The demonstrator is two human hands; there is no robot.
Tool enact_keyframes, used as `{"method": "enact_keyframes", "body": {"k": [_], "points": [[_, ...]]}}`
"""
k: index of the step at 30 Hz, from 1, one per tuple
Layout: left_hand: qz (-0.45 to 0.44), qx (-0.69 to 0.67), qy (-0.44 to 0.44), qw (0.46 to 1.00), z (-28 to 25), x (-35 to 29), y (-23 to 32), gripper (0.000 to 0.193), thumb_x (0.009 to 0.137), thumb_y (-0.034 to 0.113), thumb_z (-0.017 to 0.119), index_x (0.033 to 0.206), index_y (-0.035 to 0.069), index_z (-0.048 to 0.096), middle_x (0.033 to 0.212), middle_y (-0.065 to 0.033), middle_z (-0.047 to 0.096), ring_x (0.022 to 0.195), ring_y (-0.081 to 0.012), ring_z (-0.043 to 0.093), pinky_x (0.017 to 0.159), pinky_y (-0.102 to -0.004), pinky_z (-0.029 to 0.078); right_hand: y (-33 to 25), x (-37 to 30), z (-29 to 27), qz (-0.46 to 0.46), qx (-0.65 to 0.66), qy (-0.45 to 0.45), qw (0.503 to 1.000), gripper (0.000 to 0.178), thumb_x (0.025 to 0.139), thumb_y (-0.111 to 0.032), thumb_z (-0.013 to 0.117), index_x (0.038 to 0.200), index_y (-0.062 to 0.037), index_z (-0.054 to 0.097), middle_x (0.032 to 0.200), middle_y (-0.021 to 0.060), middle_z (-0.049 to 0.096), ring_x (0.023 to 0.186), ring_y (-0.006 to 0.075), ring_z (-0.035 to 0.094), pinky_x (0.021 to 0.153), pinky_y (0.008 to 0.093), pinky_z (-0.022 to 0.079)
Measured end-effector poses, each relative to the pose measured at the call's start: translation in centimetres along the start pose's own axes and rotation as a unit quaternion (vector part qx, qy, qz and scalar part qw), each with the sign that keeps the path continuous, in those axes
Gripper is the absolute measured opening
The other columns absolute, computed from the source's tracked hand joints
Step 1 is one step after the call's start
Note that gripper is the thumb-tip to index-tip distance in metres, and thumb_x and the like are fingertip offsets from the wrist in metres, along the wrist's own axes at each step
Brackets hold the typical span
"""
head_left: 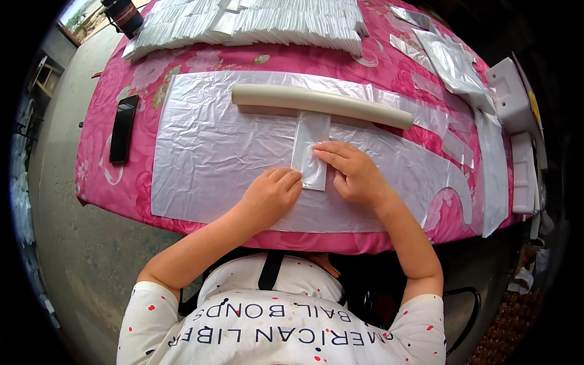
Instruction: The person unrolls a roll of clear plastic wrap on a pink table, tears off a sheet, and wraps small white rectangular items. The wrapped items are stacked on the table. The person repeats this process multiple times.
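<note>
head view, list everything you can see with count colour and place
small clear packet: one, clear, table centre, top end under the tube
tube: one, cream, lying across the plastic sheet
plastic sheet: one large, translucent white, spread over the cloth
tablecloth: one, pink floral, covering the table
stacked packets: many, white, far edge in rows
phone: one, black, left on the cloth
loose plastic pieces: several, clear, far right
white moulded blocks: a few, right edge
left hand: curled, knuckles at the packet's lower left edge
right hand: fingers flat on the packet's right side
</note>
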State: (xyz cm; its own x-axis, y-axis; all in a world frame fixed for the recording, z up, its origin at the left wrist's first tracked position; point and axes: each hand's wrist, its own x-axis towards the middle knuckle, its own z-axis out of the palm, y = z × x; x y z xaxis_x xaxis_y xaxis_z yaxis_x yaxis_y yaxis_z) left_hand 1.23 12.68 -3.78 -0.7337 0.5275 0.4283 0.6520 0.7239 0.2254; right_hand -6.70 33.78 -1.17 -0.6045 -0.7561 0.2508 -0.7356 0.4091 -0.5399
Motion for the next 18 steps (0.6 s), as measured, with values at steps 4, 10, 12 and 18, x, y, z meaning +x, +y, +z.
{"method": "enact_keyframes", "body": {"k": [4,10,12,18], "points": [[-0.016,-0.072,0.009,0.997,-0.2,0.3,-0.1,0.015,0.069,0.006,0.065,0.083,0.004,0.060,0.094,-0.0065,0.063,0.084,-0.0217,0.062,0.073,-0.0322,0.051,-0.2,0.3,0.3,-0.017,-0.011,0.041,0.999,0.040,0.065,0.005,0.057,0.104,-0.0021,0.062,0.108,0.0095,0.061,0.101,0.0272,0.056,0.086,0.0351,0.047],[0.088,-0.180,-0.020,0.979,-2.7,-1.7,1.0,0.033,0.070,0.019,0.069,0.097,0.003,0.060,0.106,-0.0085,0.062,0.095,-0.0241,0.061,0.086,-0.0363,0.049,-2.8,-2.0,1.8,-0.079,-0.027,0.039,0.996,0.026,0.067,-0.001,0.063,0.092,-0.0049,0.065,0.097,0.0050,0.063,0.088,0.0234,0.060,0.077,0.0341,0.049],[0.064,-0.177,-0.050,0.981,-3.6,-2.3,1.2,0.044,0.070,0.025,0.069,0.107,0.003,0.058,0.111,-0.0102,0.060,0.100,-0.0251,0.059,0.090,-0.0387,0.046,-3.7,-3.3,2.7,-0.087,-0.018,0.036,0.995,0.026,0.067,-0.004,0.064,0.093,-0.0053,0.065,0.096,0.0053,0.063,0.088,0.0235,0.060,0.076,0.0342,0.049],[0.002,-0.175,-0.056,0.983,-2.8,-3.4,1.1,0.054,0.071,0.025,0.069,0.117,0.003,0.054,0.111,-0.0127,0.060,0.100,-0.0261,0.059,0.089,-0.0384,0.045,-4.3,-3.7,2.4,-0.024,0.030,0.031,0.999,0.022,0.073,-0.009,0.064,0.094,-0.0047,0.065,0.091,0.0050,0.064,0.083,0.0236,0.061,0.070,0.0334,0.049]]}}
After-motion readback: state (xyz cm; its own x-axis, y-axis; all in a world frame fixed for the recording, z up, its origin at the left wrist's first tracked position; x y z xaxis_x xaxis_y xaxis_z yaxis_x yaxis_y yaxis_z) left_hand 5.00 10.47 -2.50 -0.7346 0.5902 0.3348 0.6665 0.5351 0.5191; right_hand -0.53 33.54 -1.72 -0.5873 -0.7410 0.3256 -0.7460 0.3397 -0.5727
